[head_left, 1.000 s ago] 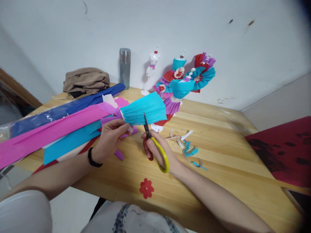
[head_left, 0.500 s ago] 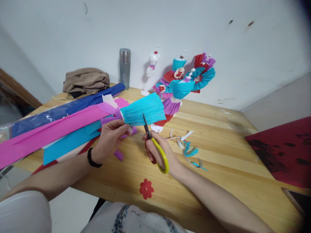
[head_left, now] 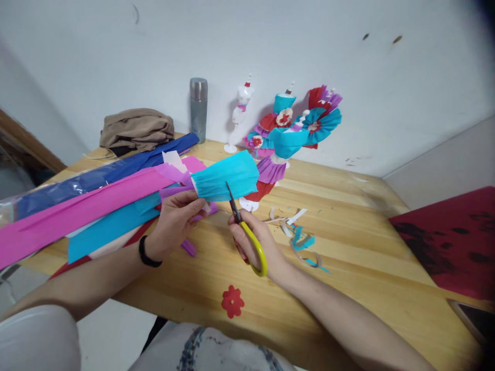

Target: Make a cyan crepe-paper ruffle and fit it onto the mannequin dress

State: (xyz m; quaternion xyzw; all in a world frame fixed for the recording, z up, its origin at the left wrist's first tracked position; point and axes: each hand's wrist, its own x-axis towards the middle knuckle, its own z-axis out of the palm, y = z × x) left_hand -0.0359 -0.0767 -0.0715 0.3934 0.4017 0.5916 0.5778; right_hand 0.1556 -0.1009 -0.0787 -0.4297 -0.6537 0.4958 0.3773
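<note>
My left hand [head_left: 178,212] is closed on the narrow gathered end of a turquoise crepe paper piece [head_left: 228,172], which fans out to the right above the table. In my right hand [head_left: 253,234] is a pair of scissors [head_left: 253,247] with yellow handles and dark blades. The blades point up and left and lie in front of the paper's lower part; whether they are parted is hard to tell. A red paper flower [head_left: 232,301] lies near the table's front edge, below my right hand. A small purple paper scrap [head_left: 188,248] rests below my left hand.
Behind the paper stand several small mannequins [head_left: 290,141] in crepe paper dresses, and one mostly bare white mannequin [head_left: 240,111]. Crepe paper strips [head_left: 104,196] spread over the left side. A thermos [head_left: 198,111], brown cloth [head_left: 137,128], paper scraps [head_left: 303,239] and a red sheet [head_left: 452,242] surround the work area.
The turquoise paper's wide right end has shifted slightly left and down, and its outline looks a little shorter. Both hands keep nearly the same place and hold.
</note>
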